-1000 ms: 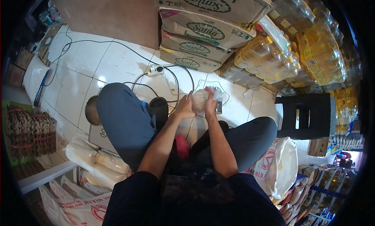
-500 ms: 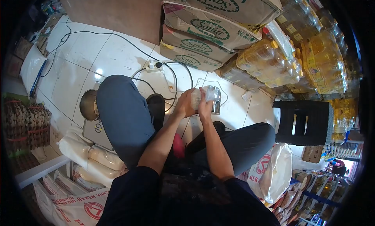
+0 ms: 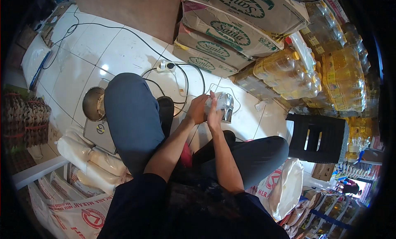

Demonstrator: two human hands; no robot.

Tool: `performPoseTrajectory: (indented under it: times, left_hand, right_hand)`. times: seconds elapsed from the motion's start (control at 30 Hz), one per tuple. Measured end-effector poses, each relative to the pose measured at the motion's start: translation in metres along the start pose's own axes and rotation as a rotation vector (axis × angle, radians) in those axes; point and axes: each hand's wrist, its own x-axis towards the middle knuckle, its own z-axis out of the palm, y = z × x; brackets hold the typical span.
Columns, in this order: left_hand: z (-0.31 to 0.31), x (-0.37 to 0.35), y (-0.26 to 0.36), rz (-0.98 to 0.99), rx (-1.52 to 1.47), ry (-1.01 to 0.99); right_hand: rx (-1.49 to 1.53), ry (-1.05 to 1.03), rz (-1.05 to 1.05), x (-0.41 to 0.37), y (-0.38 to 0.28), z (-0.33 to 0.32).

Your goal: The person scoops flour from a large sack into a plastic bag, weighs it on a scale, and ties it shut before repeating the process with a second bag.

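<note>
The power strip point(image 3: 166, 66) lies on the white tiled floor point(image 3: 123, 53) and serves as the reference point. The clear plastic bag point(image 3: 222, 100), filled with a pale content, is held above the floor, near the power strip on its right and toward the person. The left hand point(image 3: 198, 108) grips the bag's near-left side with its fingers curled around it. The right hand point(image 3: 214, 114) clasps the bag from the near side, with its fingers closed against the film. Both hands touch each other at the bag. A shiny metal container point(image 3: 227, 114) sits directly under the bag; contact between the two cannot be determined. Cables run from the power strip toward the hands. Beyond and to the right of the power strip stands a stack of Sania cartons point(image 3: 222, 32), with packs of yellow oil bottles point(image 3: 288, 74) farther right. A black plastic stool point(image 3: 317, 133) stands well to the right of the power strip. To the left and nearer the person, a metal bowl point(image 3: 93, 103) rests on a scale point(image 3: 98, 132), with filled white bags point(image 3: 93, 160) beside it.
</note>
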Motion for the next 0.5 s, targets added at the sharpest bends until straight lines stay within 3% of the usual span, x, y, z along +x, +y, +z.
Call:
performPoseTrajectory:
  times: [0.07, 0.33, 0.5]
  left_hand:
    - [0.003, -0.004, -0.005, 0.072, 0.051, 0.059]
    - [0.000, -0.005, 0.008, -0.002, 0.006, 0.002]
    - [0.011, -0.005, -0.002, 0.051, 0.050, 0.054]
  right_hand:
    - [0.003, -0.019, 0.013, -0.001, 0.002, 0.001]
    - [0.122, -0.073, 0.034, 0.006, 0.008, 0.000]
    - [-0.026, -0.070, -0.060, 0.009, 0.014, 0.000]
